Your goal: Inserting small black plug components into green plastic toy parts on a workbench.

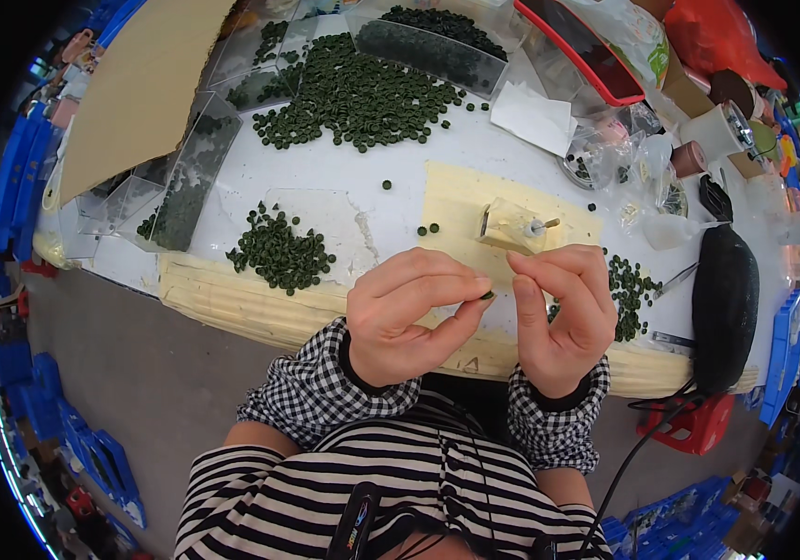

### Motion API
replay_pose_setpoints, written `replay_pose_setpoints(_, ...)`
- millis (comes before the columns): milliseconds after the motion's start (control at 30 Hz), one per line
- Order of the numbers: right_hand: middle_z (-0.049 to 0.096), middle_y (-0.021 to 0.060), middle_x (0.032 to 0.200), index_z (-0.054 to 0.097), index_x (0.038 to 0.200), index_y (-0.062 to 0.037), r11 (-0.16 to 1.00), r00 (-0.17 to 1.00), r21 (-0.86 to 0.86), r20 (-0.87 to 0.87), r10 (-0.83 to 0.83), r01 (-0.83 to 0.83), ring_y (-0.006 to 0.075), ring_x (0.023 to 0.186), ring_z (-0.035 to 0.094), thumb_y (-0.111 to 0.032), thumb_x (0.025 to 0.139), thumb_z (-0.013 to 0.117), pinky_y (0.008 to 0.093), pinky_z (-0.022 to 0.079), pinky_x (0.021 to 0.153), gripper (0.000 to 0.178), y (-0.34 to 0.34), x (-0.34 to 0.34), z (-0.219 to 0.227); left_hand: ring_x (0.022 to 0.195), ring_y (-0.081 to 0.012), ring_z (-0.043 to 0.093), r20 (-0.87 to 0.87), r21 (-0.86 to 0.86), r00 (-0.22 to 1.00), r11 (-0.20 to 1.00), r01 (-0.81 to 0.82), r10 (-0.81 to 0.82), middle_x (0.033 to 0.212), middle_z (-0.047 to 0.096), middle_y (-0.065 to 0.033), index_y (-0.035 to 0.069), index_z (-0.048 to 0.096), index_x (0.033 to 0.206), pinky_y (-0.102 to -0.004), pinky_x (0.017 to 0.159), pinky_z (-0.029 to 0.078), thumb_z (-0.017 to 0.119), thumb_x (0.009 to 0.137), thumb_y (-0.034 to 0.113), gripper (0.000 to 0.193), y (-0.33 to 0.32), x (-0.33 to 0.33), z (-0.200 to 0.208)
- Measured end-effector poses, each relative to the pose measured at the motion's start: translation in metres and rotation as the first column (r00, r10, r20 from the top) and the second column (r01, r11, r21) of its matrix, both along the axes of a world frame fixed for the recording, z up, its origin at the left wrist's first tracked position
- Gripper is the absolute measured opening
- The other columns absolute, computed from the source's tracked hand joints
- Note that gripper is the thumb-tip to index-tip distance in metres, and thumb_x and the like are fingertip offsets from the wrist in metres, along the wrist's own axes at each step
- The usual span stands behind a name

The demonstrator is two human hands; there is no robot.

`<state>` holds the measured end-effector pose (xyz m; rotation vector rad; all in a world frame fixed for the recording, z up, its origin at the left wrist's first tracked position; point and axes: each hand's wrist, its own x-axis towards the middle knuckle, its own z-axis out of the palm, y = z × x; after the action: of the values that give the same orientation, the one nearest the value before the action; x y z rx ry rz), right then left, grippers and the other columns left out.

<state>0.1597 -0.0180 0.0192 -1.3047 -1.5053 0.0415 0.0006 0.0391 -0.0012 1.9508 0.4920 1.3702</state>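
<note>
In front of me my left hand [414, 313] pinches a small dark green round piece [488, 296] between thumb and forefinger. Close beside it, my right hand [568, 313] has its thumb and forefinger drawn together. What they hold, if anything, is too small to make out. Just beyond both hands stands a small tape-wrapped block [512, 229] with a metal pin on it, on a yellowish sheet [451, 191]. A small heap of green pieces [279, 250] lies left of my left hand. Another scatter of green pieces [631, 294] is to the right of my right hand.
A large green pile [353, 98] spreads across the far table among clear plastic trays [199, 177]. Cardboard [139, 84] stands at left. At right are a red-edged phone [587, 47], white tissue [533, 117], tweezers [678, 278] and a black elongated object [725, 308] with a cable.
</note>
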Motion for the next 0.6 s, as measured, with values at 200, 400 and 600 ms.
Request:
replay_pose_setpoints(200,0.062,0.0066,0.082,0.073,0.092,-0.0042,1.000,1.000,0.002,-0.004,0.005,-0.005,0.0212,0.073,0.056,0.003,0.071,0.074,0.0289,0.045,0.063,0.022,-0.0001,0.0006,0.0000,0.084,-0.0198,0.066,-0.009,-0.191,0.998,0.979,0.067,-0.070,0.091,0.068,-0.0126,-0.003,0.068,0.098,-0.0285,0.073,0.053,0.070,0.073,-0.014,0.027,-0.0009,-0.0044,0.0010)
replay_pose_setpoints(400,0.063,0.0060,0.083,0.074,0.094,-0.0050,0.998,0.998,-0.018,0.001,0.056,-0.056,0.0217,0.074,0.056,0.002,0.071,0.074,0.0304,0.045,0.066,0.024,-0.0009,0.0005,0.0015,0.092,-0.0184,0.066,0.256,-0.527,0.950,0.798,0.293,-0.180,0.101,0.067,-0.0138,-0.005,0.067,0.105,-0.0278,0.081,0.054,0.066,0.083,-0.009,0.022,0.0013,-0.0049,-0.0034)
replay_pose_setpoints(600,0.063,0.0053,0.085,0.074,0.100,-0.0069,0.993,0.992,-0.035,0.047,0.115,-0.114,0.0220,0.077,0.056,0.000,0.070,0.074,0.0318,0.046,0.068,0.031,-0.0001,-0.0017,0.0035,0.097,-0.0179,0.065,0.335,-0.620,0.915,0.679,0.393,-0.223,0.105,0.066,-0.0133,-0.004,0.065,0.114,-0.0266,0.085,0.053,0.060,0.090,-0.004,0.025,0.0043,-0.0053,0.0003)
